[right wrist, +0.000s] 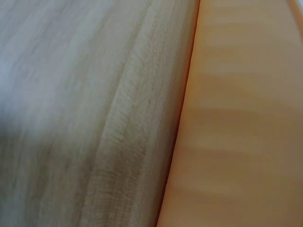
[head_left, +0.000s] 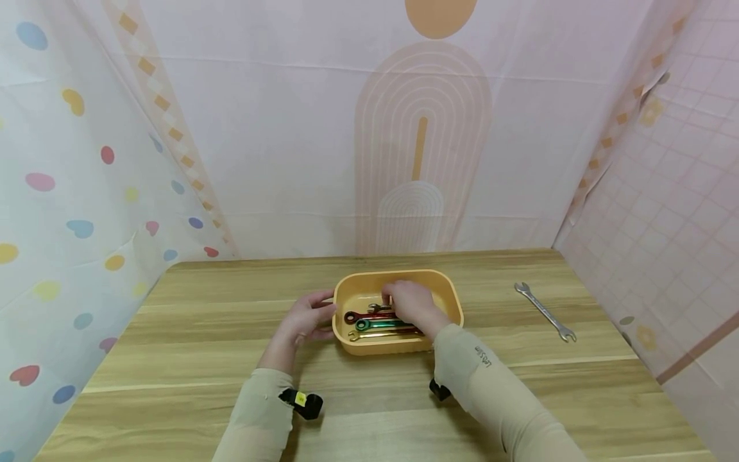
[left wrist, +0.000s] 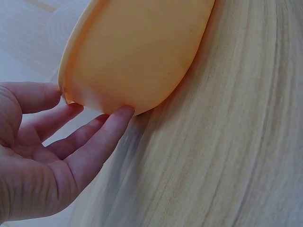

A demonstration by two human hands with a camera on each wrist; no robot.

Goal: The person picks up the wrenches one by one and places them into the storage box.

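A yellow-orange plastic bin (head_left: 398, 348) with rounded corners stands on the table. At its left end my left hand (head_left: 308, 317) touches the rim and outer wall with extended, spread fingers, as the left wrist view shows on the bin wall (left wrist: 137, 52). My right hand (head_left: 411, 300) reaches down inside with bent fingers and pinches a silver wrench (head_left: 378, 308), whose far end is covered by the hand. Nearer the front wall lie a red ratchet wrench (head_left: 369, 316), a green one (head_left: 378, 325) and a gold wrench (head_left: 381, 333), their right ends partly hidden.
A silver double open-end wrench (head_left: 545, 312) lies at an angle on the wooden table (head_left: 231, 321), right of the bin. Patterned curtains (head_left: 277, 160) hang behind the table and along both sides. The right wrist view has only tabletop and the bin's outer wall (right wrist: 236, 132).
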